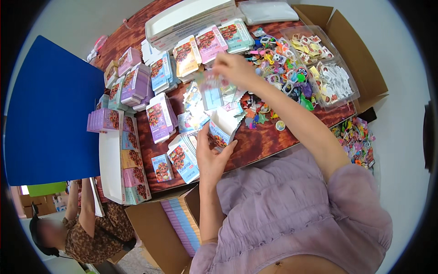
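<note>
My left hand [211, 157] is closed round a small blue carton [224, 129], whose open top faces up and away from me. Above it, my right hand [233, 69] pinches a clear packet [212, 91], smeared by motion, so its contents do not show plainly. Under the packet lies a pile of small printed cards and packets [192, 98]. Flat blue cartons [183, 157] and one small blue box [162, 168] lie to the left of my left hand.
Stacks of coloured cartons [157, 116] stand at the left and back. Small toys [285, 68] are heaped at the right, beside clear trays [335, 84] of sachets. A long display box [112, 160] lines the left edge. A co-worker [86, 233] is at lower left.
</note>
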{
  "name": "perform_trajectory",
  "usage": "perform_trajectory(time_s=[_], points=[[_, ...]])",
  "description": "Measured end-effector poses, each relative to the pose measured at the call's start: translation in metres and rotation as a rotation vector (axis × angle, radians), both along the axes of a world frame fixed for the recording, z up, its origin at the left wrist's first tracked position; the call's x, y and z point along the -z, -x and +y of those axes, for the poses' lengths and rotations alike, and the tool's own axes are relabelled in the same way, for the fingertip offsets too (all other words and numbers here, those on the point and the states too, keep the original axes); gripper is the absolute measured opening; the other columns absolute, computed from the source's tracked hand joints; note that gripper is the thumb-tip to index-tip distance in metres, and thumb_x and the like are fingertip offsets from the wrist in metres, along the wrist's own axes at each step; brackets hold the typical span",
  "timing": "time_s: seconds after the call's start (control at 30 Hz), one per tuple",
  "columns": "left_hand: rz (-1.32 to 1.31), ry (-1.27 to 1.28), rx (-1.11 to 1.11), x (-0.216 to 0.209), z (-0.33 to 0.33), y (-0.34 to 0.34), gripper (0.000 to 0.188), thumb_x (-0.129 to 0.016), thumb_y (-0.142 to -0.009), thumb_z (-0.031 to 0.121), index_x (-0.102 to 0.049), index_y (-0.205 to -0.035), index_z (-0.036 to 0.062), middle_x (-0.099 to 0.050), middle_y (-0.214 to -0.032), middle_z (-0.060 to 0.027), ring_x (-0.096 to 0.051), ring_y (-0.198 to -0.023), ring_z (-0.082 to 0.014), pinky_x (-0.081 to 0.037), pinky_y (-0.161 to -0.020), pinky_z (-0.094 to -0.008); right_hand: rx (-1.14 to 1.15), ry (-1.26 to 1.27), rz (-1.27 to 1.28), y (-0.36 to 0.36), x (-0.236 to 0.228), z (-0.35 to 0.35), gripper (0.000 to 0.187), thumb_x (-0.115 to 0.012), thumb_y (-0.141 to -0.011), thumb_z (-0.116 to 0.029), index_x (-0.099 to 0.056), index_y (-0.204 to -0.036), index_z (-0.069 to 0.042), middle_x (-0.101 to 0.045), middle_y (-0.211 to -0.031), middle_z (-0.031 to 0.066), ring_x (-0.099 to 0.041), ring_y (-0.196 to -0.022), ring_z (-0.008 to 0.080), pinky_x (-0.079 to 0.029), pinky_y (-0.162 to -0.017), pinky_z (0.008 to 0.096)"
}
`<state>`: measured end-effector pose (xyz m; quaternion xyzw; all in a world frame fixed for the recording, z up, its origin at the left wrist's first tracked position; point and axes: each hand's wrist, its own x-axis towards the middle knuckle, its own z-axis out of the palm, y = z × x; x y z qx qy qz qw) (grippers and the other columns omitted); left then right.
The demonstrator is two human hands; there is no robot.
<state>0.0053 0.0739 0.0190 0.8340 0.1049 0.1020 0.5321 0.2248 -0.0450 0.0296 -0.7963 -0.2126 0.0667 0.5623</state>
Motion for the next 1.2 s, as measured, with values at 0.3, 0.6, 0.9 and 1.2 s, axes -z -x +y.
perform_trajectory(time_s=[0.3,0.6,0.9,1.2], points=[[0.059,-0.34,0.03,-0.006,-0.009,0.0,0.074,-0.085,-0.067,0.013,-0.048,-0.129,-0.0005,-0.057,-0.112,-0.0175,-0.058,-0.098,-0.0314,-0.048,-0.087,-0.0382,-0.128,0.246,-0.215,0.082,-0.03,-0.066,0.016,-0.068,-0.082,-0.015,-0.06,-0.081,-0.002,-0.061,-0.07,0.0101,-0.06,-0.064,0.0236,-0.045,-0.061,0.0348],[0.189,-0.091,0.063,0.009,-0.019,0.017,0.074,-0.084,-0.066,0.008,-0.047,-0.129,-0.0037,-0.054,-0.113,-0.0139,-0.056,-0.099,-0.0256,-0.046,-0.086,-0.035,-0.044,0.111,-0.228,0.117,-0.003,-0.051,0.02,-0.064,-0.076,-0.011,-0.057,-0.093,-0.003,-0.06,-0.084,0.0168,-0.063,-0.076,0.0376,-0.049,-0.069,0.0476],[0.062,0.101,-0.008,0.022,-0.025,0.021,0.075,-0.08,-0.07,0.0,-0.041,-0.135,-0.0002,-0.051,-0.124,-0.0114,-0.054,-0.11,-0.0203,-0.047,-0.092,-0.0312,0.018,-0.042,-0.459,0.165,0.004,-0.066,0.02,-0.061,-0.084,-0.009,-0.062,-0.104,-0.005,-0.058,-0.093,0.007,-0.058,-0.09,0.0251,-0.046,-0.077,0.0381],[0.106,0.425,0.032,0.02,-0.028,0.017,0.079,-0.077,-0.076,-0.005,-0.031,-0.14,-0.0007,-0.056,-0.117,-0.0122,-0.06,-0.104,-0.019,-0.053,-0.084,-0.0295,0.333,0.533,-0.351,0.163,0.053,-0.144,0.022,-0.072,-0.076,-0.007,-0.057,-0.092,-0.004,-0.055,-0.081,0.0117,-0.059,-0.081,0.0335,-0.047,-0.067,0.0399]])
